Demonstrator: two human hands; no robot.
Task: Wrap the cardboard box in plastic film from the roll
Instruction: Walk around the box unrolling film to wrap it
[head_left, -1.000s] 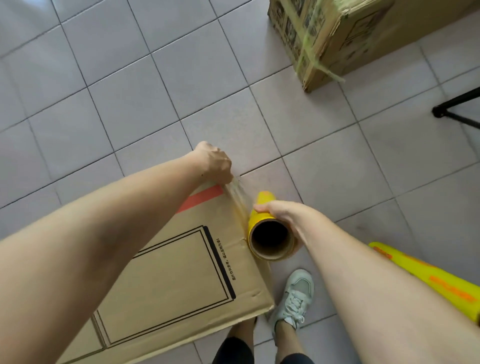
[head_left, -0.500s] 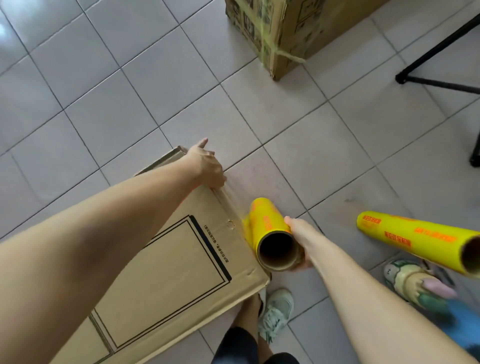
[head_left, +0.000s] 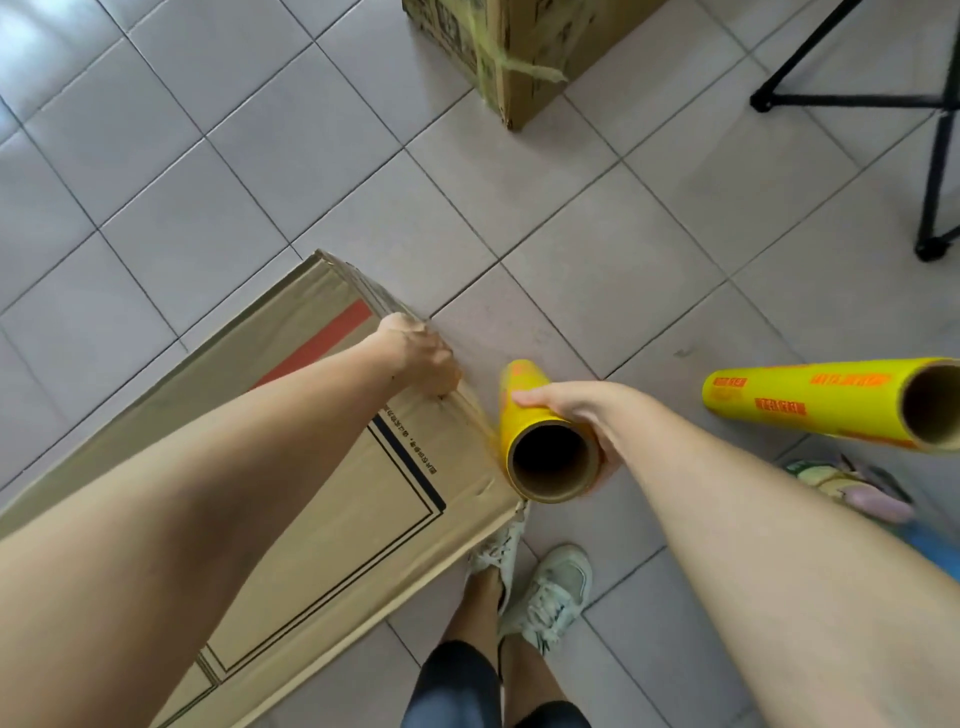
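The left hand (head_left: 423, 358) has shifted along the right-hand top edge of the cardboard box (head_left: 332, 499): half a second ago it lay toward the far corner, and it now grips lower on that edge, fingers curled over it just past the red stripe (head_left: 317, 345). Its purpose appears to be pinning the film's free end to the box, though the film (head_left: 480, 421) is nearly transparent and the contact cannot be confirmed.

The right hand (head_left: 582, 415) has changed its hold on the yellow roll (head_left: 540, 431). It now lies over the top of the roll with the thumb stretched along it, whereas earlier it supported the core end. The roll sits just beside the box edge, open core toward the camera, with a short span of film between them.

The box stands on the tiled floor (head_left: 571, 234), left of the person's shoes (head_left: 550, 592).

Assessment: the start end is anchored and the roll is positioned for pay-out. Wrapping has scarcely begun; no full turn is visible.

A second yellow roll (head_left: 810, 405) has entered further at the right edge.
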